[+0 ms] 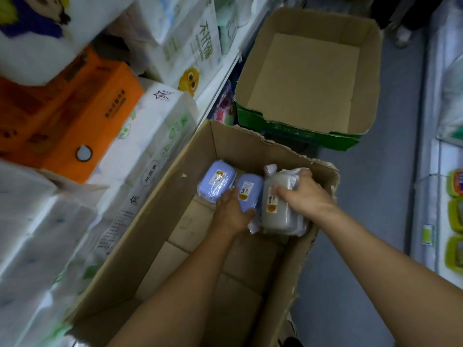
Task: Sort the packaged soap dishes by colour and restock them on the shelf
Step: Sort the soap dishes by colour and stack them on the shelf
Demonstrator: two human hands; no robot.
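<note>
**Stock pick: packaged soap dishes, two colours, still in the carton**

Item 1. My right hand (304, 192) grips a grey soap dish (280, 206) in its clear wrap, fingers curled over the far end, thumb across the labelled face.

Item 2. My left hand (231, 212) holds a blue soap dish (246, 190) from below, thumb curled round its near end. This pack lies just left of the grey one, touching it.

Item 3. A second blue soap dish (216, 180), loose, just beyond my left hand and beside the held blue pack.

Item 4. All three sit at the far end of the open cardboard carton (160, 216); nearer me its floor shows only bare flaps.

Item 5. Beyond the carton, an empty box (370, 71). To the left of my grips, shelves stacked with tissue packs (155, 126) and an orange tissue box (75, 116).

Step in hand, as I judge it: picking and separating by colour. Next move calls for lifting both packs out, keeping grey apart from blue, then finding the right shelf spot, which is not in view.
</note>
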